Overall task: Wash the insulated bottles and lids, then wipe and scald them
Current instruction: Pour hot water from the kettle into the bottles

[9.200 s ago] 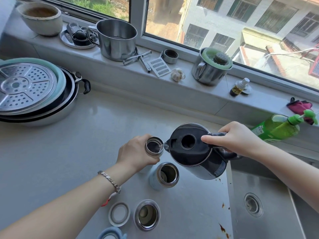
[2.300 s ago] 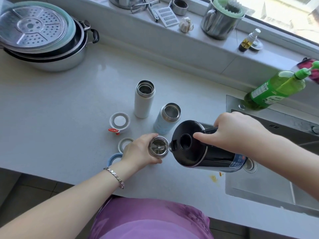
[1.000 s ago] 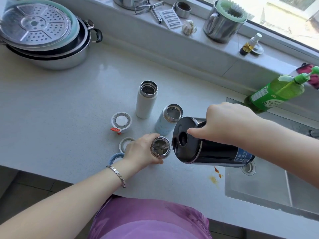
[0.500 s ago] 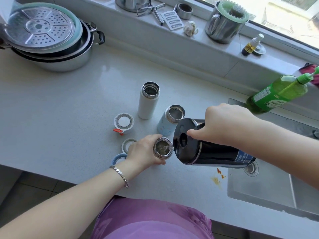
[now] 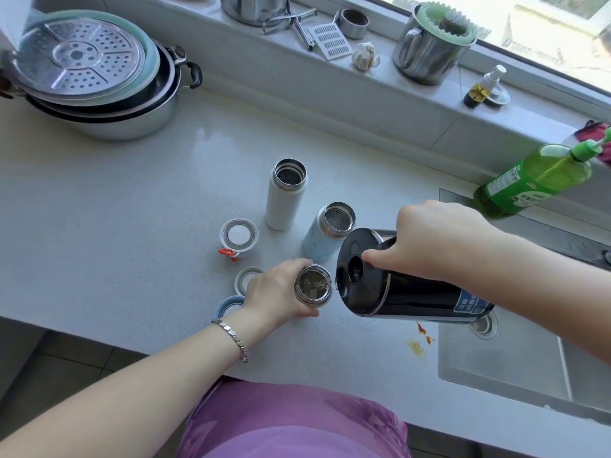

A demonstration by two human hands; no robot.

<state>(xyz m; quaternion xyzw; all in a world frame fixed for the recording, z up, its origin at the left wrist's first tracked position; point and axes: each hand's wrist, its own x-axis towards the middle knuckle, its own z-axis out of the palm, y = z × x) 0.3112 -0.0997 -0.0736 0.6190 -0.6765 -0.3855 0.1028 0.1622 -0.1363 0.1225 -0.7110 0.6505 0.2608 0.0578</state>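
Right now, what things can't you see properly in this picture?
All head view.
Held bottle: body hidden by the left hand; only its mouth shows.
Kettle handle: covered by the right hand.
Blue lid: partly covered by the left hand.
Soap bottle label: too small to read.
Pink cloth: cut off by the right edge.

A pale, speckled stone counter (image 5: pixel 99 209) fills the middle in daylight. A grey window sill (image 5: pixel 380 90) runs along 12 o'clock, under a sunlit window (image 5: pixel 545 24) at 1 o'clock. A rectangular steel sink (image 5: pixel 512 368) sits at 4 o'clock, and there is dark tiled floor (image 5: pixel 49 365) at 8 o'clock.
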